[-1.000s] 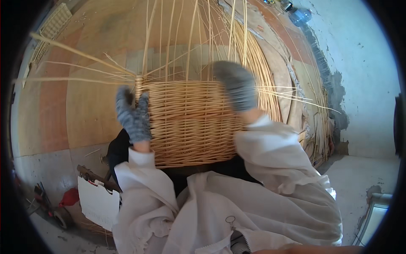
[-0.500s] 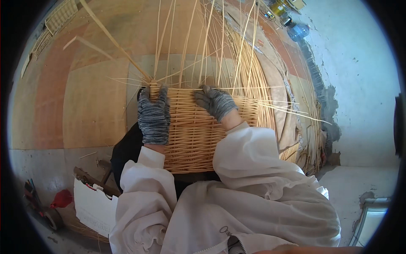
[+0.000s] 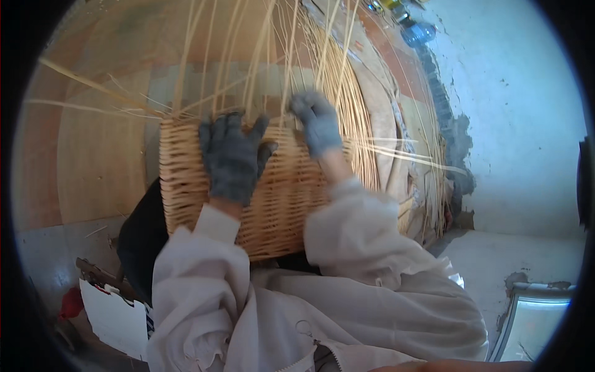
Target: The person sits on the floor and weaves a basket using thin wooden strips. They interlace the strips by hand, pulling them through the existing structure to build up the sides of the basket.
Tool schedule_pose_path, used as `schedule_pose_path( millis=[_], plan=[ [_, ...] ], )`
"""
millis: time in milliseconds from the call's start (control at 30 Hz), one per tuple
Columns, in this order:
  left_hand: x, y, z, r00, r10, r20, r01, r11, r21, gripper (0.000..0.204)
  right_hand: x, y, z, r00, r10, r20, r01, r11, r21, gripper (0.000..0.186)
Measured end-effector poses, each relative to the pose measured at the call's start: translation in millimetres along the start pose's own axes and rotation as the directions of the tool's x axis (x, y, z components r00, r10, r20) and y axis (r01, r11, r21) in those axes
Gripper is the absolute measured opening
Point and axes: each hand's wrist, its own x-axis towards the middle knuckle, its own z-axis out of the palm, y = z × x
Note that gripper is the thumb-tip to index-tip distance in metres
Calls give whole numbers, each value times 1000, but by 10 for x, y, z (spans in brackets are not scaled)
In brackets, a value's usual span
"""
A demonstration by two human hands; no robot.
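Observation:
A woven wicker basket (image 3: 279,214) in honey-coloured cane stands in front of me, its top edge facing away. Tall bare cane stakes (image 3: 254,68) rise from that edge. My left hand (image 3: 234,155), in a dark grey knit glove, lies over the upper weave with its fingers spread at the rim. Just above the rim to its right, my right hand (image 3: 317,121), also gloved, has curled fingers close beside a stake. Motion blurs those fingertips, and whatever they pinch cannot be made out.
A thick bundle of long canes (image 3: 350,93) lies beyond the basket on the right, on a beige cloth (image 3: 387,124) near the wall. Loose cane ends (image 3: 415,155) stick out rightward. A blue plastic bottle (image 3: 418,34) stands far right; a white board (image 3: 114,322) is at lower left.
The basket has shifted left in view, and its left side shows more. My left hand has gone from the left corner to farther along the rim. The right hand has risen off the edge.

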Motion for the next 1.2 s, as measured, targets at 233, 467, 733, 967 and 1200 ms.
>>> schedule_pose_path(
  millis=[233, 467, 733, 967, 1200],
  plan=[
    [-4, 349, -71, 992, 18, 126, -73, 893, 445, 58, 111, -478, -177, 923, 253, -290, -134, 917, 375, 34],
    [119, 1188, 416, 814, 174, 554, -285, 951, 121, 57, 263, 233, -1108, 994, -111, 3, 97, 856, -508, 36],
    [-325, 1087, 237, 872, 233, 430, -274, 961, 35, 49, -1088, 2, -2258, 917, 358, -177, -363, 932, 4, 29],
    [-476, -541, -288, 882, -41, -470, -151, 919, -364, 33, -779, -1155, -696, 990, 13, 142, 23, 967, -252, 26],
    [-374, -936, -662, 964, -181, -197, 58, 859, -508, 39, 193, -853, 1396, 405, -34, 913, 856, 363, -367, 17]
  ],
)
